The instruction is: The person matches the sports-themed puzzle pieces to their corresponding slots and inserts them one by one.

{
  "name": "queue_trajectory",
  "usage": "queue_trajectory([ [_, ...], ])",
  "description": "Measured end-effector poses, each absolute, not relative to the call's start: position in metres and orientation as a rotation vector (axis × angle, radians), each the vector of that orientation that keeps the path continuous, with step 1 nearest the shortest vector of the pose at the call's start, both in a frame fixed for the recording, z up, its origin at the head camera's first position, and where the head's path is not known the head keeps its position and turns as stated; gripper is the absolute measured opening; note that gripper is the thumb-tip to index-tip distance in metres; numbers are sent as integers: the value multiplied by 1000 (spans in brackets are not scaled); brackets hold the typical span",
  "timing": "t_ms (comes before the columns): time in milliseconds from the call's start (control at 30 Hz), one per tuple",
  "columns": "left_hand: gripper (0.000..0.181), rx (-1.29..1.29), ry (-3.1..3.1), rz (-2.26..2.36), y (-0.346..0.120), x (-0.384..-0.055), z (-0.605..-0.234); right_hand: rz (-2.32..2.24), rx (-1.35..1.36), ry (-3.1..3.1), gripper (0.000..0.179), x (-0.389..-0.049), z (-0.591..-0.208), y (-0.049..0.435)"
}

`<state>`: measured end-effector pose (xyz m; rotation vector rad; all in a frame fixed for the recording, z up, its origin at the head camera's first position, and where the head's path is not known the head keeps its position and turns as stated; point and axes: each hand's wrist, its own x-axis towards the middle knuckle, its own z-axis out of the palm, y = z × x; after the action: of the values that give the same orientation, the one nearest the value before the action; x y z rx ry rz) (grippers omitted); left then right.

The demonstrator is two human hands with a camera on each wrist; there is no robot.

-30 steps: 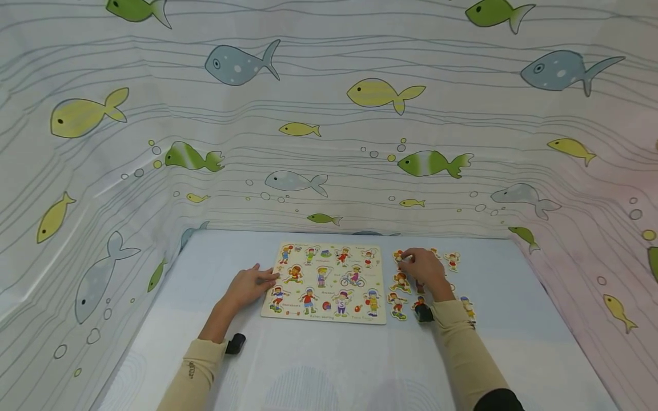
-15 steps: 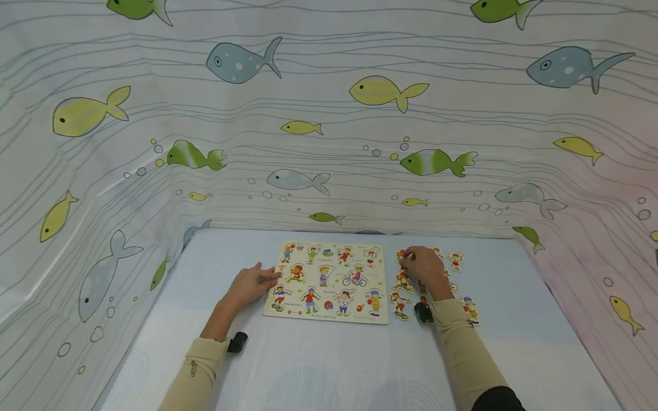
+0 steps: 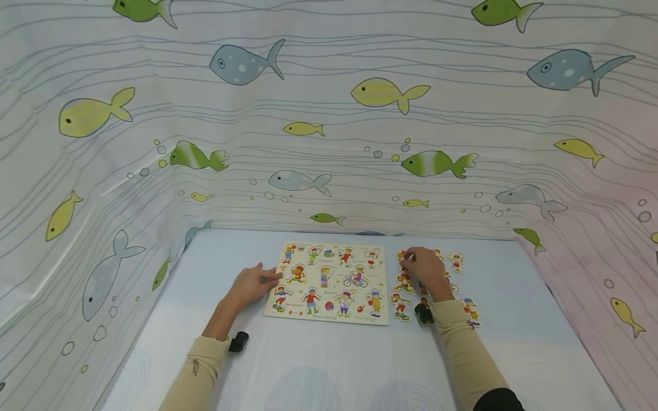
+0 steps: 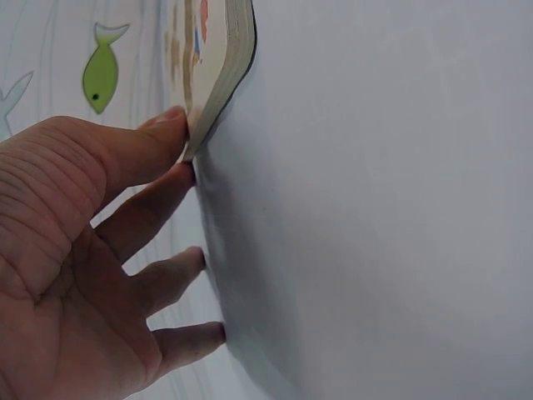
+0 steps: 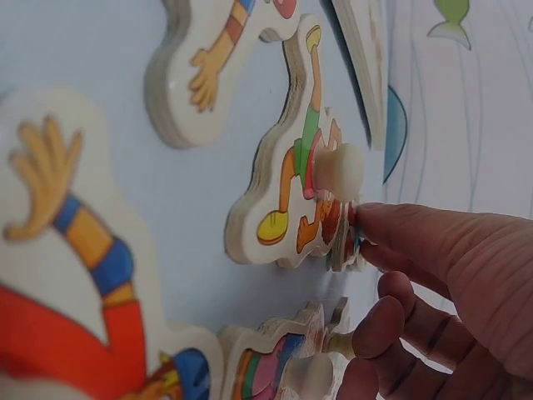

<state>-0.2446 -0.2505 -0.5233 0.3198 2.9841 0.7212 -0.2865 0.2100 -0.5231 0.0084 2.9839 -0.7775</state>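
A wooden peg puzzle board point(image 3: 329, 311) printed with children playing sports lies flat on the table. My left hand point(image 3: 252, 285) is at its left edge. In the left wrist view, thumb and index finger pinch the edge of the board point(image 4: 229, 62), while the other fingertips rest on the table. To the right of the board, my right hand point(image 3: 425, 271) reaches over loose figure pieces. Its thumb and index finger pinch a puzzle piece point(image 5: 348, 242) at the far side, largely hidden by another piece. A knobbed runner piece point(image 5: 308, 158) lies just before it.
Several loose figure pieces lie right of the board, among them a skateboarder piece point(image 3: 400, 307) and one in a blue cap point(image 3: 470, 311). A fish-patterned sheet point(image 3: 329, 148) stands behind the table point(image 3: 319, 365). Black wrist devices point(image 3: 239, 342) sit at both cuffs.
The head view has shifted slightly. Both hands stay in place, the left at the board's edge and the right at the far pieces.
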Motion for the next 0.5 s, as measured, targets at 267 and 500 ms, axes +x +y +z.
queue_trajectory([
  [267,26,308,2968,749,-252,-248,-527,-786,10,3007,23,-284,-515,205],
  [500,26,324,2957,755,-253,-247,-524,-781,-1,3003,23,-287,-515,202],
])
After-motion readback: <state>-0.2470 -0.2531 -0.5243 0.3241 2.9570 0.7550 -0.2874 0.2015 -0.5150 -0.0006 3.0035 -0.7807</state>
